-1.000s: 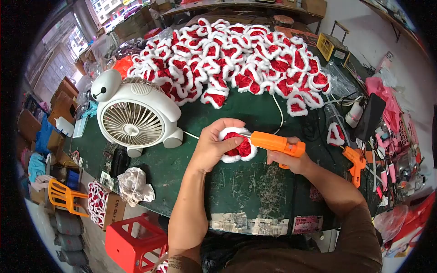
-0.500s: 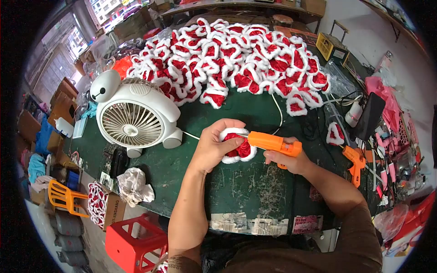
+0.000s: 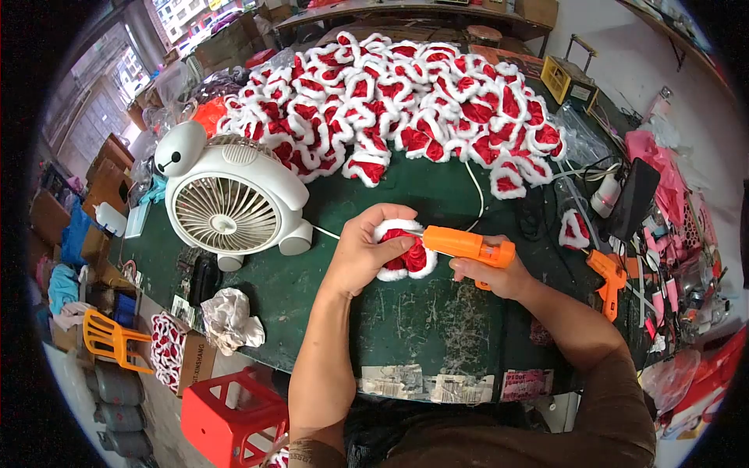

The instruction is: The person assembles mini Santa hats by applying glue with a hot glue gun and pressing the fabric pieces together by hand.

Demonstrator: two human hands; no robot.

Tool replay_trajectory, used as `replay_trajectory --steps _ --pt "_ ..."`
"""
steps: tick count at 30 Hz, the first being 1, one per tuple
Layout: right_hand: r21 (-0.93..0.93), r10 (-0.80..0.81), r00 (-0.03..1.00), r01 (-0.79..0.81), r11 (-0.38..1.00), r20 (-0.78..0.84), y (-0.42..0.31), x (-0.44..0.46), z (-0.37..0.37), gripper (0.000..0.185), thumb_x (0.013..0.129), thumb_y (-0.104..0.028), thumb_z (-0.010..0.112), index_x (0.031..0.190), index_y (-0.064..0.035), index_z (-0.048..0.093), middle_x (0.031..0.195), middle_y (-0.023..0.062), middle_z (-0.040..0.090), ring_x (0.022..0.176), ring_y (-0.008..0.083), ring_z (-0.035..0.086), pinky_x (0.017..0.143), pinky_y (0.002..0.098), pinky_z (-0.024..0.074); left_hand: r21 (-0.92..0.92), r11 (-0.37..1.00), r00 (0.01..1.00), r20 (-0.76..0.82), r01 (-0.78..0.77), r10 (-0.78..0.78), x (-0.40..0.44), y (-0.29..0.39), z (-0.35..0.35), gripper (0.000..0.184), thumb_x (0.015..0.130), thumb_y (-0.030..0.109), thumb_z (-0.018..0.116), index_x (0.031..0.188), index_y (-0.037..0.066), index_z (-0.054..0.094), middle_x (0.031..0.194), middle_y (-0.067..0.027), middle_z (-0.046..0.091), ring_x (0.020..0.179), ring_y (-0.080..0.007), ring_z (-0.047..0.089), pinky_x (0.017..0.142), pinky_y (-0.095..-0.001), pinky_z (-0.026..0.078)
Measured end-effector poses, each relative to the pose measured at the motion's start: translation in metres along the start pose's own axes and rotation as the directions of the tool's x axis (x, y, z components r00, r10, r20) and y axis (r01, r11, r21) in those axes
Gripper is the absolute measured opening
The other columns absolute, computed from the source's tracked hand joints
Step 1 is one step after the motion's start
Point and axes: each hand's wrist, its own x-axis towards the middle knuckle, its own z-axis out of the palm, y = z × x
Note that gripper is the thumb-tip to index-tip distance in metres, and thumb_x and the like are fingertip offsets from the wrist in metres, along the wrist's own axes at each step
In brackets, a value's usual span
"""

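Dark capitals ending in "XINSHANG" stand on the side of the cardboard carton (image 3: 196,365). The print on the white barcode labels (image 3: 462,388) and the pink label (image 3: 527,385), along the table's (image 3: 328,273) near edge, is too small to read.

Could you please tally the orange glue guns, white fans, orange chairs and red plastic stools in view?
Orange glue guns: 2
White fan: 1
Orange chair: 1
Red plastic stool: 1
Total: 5
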Motion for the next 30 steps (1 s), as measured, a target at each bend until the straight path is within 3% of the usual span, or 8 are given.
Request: replay_trajectory --steps 20,30 --pt "0.019 0.020 1.000 -0.020 1.000 -0.018 0.006 0.000 -0.001 0.027 0.090 -0.019 0.070 0.112 -0.0040 0.069 0.088 0.0023 0.072 0.073 0.0062 0.065 0.061 0.0219 0.0488 -0.035 0.999 1.000 -0.028 0.004 -0.005 0.001 -0.002 -0.004 0.036 0.080 -0.008 0.069 0.114 0.003 0.063 0.099 -0.0066 0.070 0.089 -0.0137 0.067 0.082 -0.0277 0.054" --pt "0.057 -0.007 1.000 0.007 0.998 0.008 0.006 0.000 -0.003 0.027 0.091 -0.017 0.070 0.113 -0.0019 0.068 0.089 0.0032 0.071 0.077 0.0083 0.065 0.067 0.0229 0.0499 -0.234 0.972 0.999 -0.022 0.026 -0.031 0.002 -0.005 -0.011 0.037 0.081 -0.007 0.069 0.115 0.003 0.062 0.100 -0.0080 0.070 0.089 -0.0153 0.068 0.081 -0.0295 0.056"
